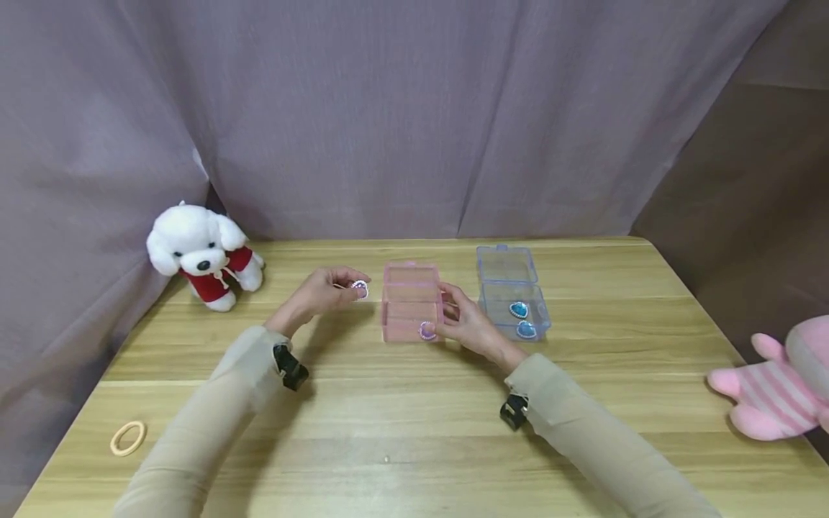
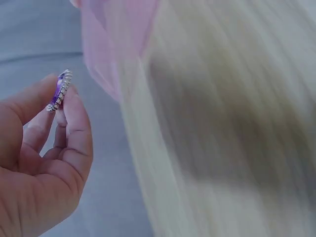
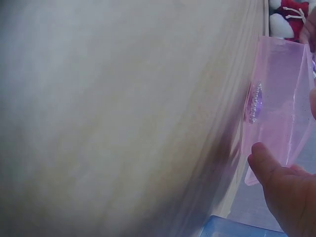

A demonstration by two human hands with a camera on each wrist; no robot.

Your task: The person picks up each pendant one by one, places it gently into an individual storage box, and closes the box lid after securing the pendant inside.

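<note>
My left hand (image 1: 327,289) pinches a purple gem with a silver rhinestone rim (image 2: 60,91) between thumb and fingers, raised to the left of the pink box. The clear pink plastic box (image 1: 411,311) lies with its lid folded back. Inside it, at the front right corner, is another purple gem (image 1: 427,331). My right hand (image 1: 468,321) holds the pink box by its right side, thumb (image 3: 261,157) near the front corner. To its right stands a clear blue box (image 1: 505,270), lid also back, with two blue gems (image 1: 519,310) inside.
A white plush dog (image 1: 201,252) in red sits at the back left. A pale ring (image 1: 128,438) lies at the front left of the wooden table (image 1: 453,460). At the right edge is a pink striped plush toy (image 1: 771,396). Grey curtain hangs behind.
</note>
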